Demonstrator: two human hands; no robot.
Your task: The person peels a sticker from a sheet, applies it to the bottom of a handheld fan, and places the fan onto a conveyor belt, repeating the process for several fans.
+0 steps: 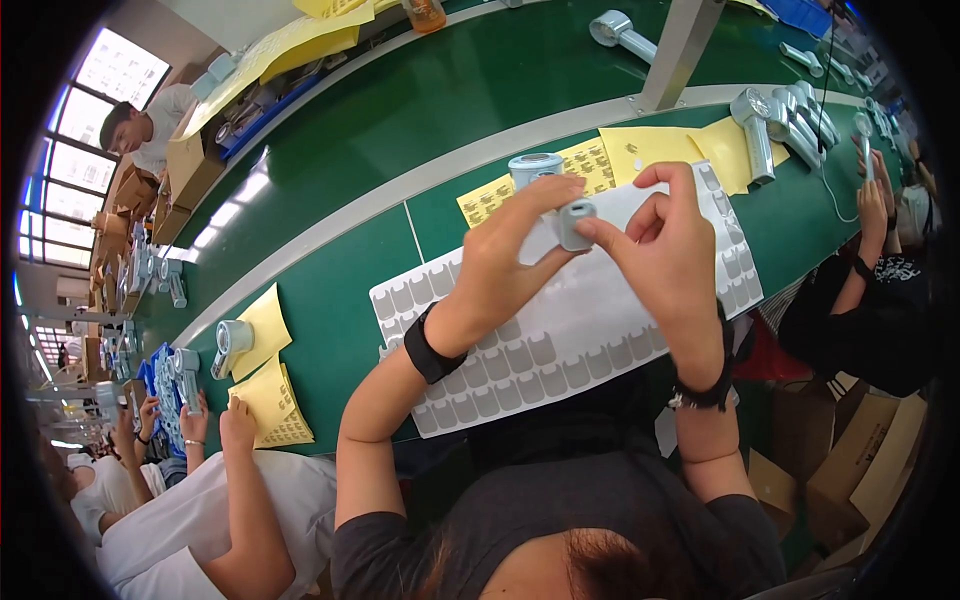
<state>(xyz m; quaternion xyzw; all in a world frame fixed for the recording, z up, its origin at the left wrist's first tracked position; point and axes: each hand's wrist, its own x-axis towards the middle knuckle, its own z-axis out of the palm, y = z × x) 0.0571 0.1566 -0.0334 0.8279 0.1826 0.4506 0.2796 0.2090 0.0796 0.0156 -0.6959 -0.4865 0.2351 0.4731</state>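
Note:
A light blue handheld fan (576, 226) is gripped in my left hand (510, 240), the end of its handle turned toward me. Its round head (535, 165) shows beyond my fingers. My right hand (665, 245) presses its thumb against the handle end; the index finger is bent and raised apart, the other fingers curl loosely. Whether something thin lies under that thumb, I cannot tell. Beneath both hands lies a large white sheet (590, 305) with rows of grey rounded stickers along its edges, part of its middle bare.
Yellow sheets (650, 150) lie beyond the sticker sheet, and several fans (755, 125) stand at the right. The green conveyor belt (480, 85) runs behind a pale rail, with a metal post (680, 55). Co-workers sit on both sides; one's hand (238, 425) touches yellow paper (270, 405).

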